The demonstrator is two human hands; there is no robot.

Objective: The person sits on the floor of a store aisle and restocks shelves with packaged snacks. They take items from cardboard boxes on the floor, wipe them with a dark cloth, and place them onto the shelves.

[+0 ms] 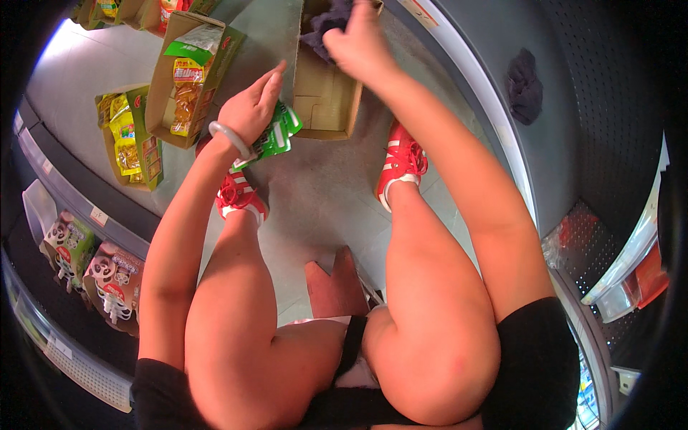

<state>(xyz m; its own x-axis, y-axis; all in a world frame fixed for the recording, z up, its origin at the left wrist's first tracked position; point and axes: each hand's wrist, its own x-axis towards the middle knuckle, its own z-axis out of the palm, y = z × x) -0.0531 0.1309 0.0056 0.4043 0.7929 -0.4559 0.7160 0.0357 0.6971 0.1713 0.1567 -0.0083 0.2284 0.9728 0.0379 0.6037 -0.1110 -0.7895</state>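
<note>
Several green snack packets (274, 137) are held in my left hand (250, 110), which wears a pale bangle; its thumb and index finger point forward. The lower fingers are hidden. My right hand (363, 45) grips a dark purple cloth (325, 27) above an open cardboard box (325, 110). The bottom of that box shows bare cardboard near me, while the cloth and hand hide its far part. Left of it, a tilted display box (158, 86) holds yellow-red snack packets (187, 102) and a green-and-white one (196, 43).
Another display box (153, 156) with yellow packets stands on the tiled floor at left. A second dark cloth (525, 86) lies on the grey shelf (553, 145) at right. Panda-printed packs (113, 279) sit on the left shelf. A reddish stool (336, 287) is between my legs.
</note>
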